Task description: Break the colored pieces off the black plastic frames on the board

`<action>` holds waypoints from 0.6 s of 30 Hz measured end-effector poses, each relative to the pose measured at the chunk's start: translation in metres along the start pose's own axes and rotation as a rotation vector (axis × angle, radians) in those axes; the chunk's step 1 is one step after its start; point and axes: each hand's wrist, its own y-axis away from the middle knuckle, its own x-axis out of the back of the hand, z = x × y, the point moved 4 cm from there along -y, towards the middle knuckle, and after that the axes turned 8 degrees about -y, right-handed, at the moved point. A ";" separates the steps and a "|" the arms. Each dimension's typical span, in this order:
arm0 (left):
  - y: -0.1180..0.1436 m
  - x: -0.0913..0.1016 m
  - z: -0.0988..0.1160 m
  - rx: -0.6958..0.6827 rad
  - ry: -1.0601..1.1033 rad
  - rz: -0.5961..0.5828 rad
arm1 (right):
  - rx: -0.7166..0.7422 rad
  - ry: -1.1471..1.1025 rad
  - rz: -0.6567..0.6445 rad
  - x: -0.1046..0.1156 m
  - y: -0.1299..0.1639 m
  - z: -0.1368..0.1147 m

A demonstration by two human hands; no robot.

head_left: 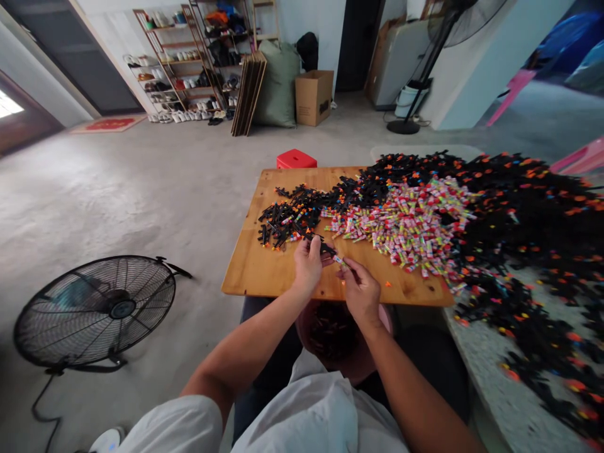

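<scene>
My left hand is closed on a small black plastic toy piece above the wooden board. My right hand pinches the near end of a small printed tube, pink, white and yellowish. The tube's far end meets the black piece; I cannot tell whether it sits inside. Beyond my hands, a heap of similar printed tubes covers the board's middle and right. Loose black pieces with orange tips lie just past my left hand. A tiny orange bit rests right of my right hand.
The wooden board spans my lap front. A large pile of black pieces covers the grey stone-like surface at right. Below the board, a pinkish tub holds dark pieces. A floor fan stands left; a red stool stands beyond.
</scene>
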 end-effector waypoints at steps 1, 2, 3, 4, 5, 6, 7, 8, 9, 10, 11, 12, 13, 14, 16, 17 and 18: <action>0.000 0.000 0.001 -0.003 -0.020 0.001 | -0.006 0.001 0.004 0.000 0.000 -0.002; -0.001 0.000 0.001 -0.009 -0.037 0.003 | -0.016 -0.001 0.009 -0.001 -0.001 -0.003; -0.002 0.000 0.001 -0.016 -0.050 0.005 | -0.027 -0.005 0.010 -0.001 -0.001 -0.005; -0.002 0.000 0.001 -0.020 -0.059 0.007 | -0.037 -0.010 0.008 -0.002 -0.002 -0.006; -0.003 0.000 -0.001 -0.018 -0.064 0.007 | -0.046 -0.013 0.004 -0.003 -0.002 -0.007; -0.003 0.001 -0.003 -0.011 -0.071 0.006 | -0.055 -0.016 0.000 -0.003 -0.004 -0.007; -0.004 0.002 -0.005 0.001 -0.087 -0.004 | -0.068 -0.021 -0.003 -0.001 -0.005 -0.006; -0.004 0.005 -0.007 0.008 -0.116 -0.016 | -0.088 -0.030 -0.007 0.003 -0.006 -0.005; -0.006 0.010 -0.009 0.001 -0.156 -0.024 | -0.115 -0.040 -0.022 0.008 -0.007 -0.002; -0.008 0.017 -0.008 -0.026 -0.205 -0.020 | -0.148 -0.050 -0.052 0.014 -0.008 0.001; -0.012 0.026 -0.006 -0.074 -0.265 -0.002 | -0.188 -0.050 -0.114 0.021 -0.009 0.004; -0.017 0.037 -0.002 -0.138 -0.341 0.032 | -0.231 -0.034 -0.212 0.027 -0.008 0.007; -0.024 0.049 0.003 -0.209 -0.438 0.078 | -0.276 0.001 -0.336 0.033 -0.007 0.009; -0.031 0.060 0.009 -0.279 -0.563 0.124 | -0.317 0.050 -0.488 0.038 -0.004 0.011; -0.050 0.078 0.019 -0.397 -0.921 0.174 | -0.347 0.155 -0.707 0.044 -0.001 0.011; -0.060 0.083 0.022 -0.450 -1.103 0.161 | -0.334 0.209 -0.749 0.046 -0.003 0.009; -0.069 0.085 0.022 -0.498 -1.267 0.112 | -0.302 0.262 -0.743 0.046 -0.008 0.007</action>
